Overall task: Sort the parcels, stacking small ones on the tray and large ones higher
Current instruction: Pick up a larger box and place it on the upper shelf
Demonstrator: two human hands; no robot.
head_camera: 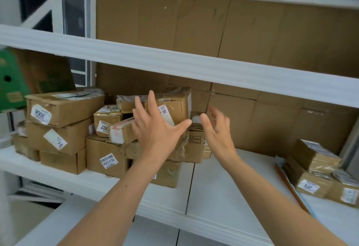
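Our left hand (155,129): fingers spread wide, palm facing the pile, holding nothing; we cannot tell whether the fingertips touch the box behind them.
Our right hand (217,129): open too, fingers loosely curled and blurred, empty, just right of the pile.
Shelf board (223,183): smooth white panels with a seam between them; both bare forearms reach over its front edge.
Right-hand parcels (314,170): a few small brown cardboard boxes stacked at the shelf's right end, wrapped in glossy tape, with white labels.
Middle pile (108,160): taped cardboard parcels of mixed size, heaped unevenly, each with a white printed sticker.
Top parcel (174,104): a squat brown box tilted on the heap, clear tape wrinkled over it, lying between our two hands.
Left stack (62,108): longer flat cartons laid one on another, corners dented.
Green carton (11,82): behind the left stack, printed green with a round hole.
Back wall (252,28): flattened corrugated cardboard sheets, creased, lining the rack behind both shelf levels.
Upper shelf edge (194,65): a white ribbed beam crossing above the parcels.
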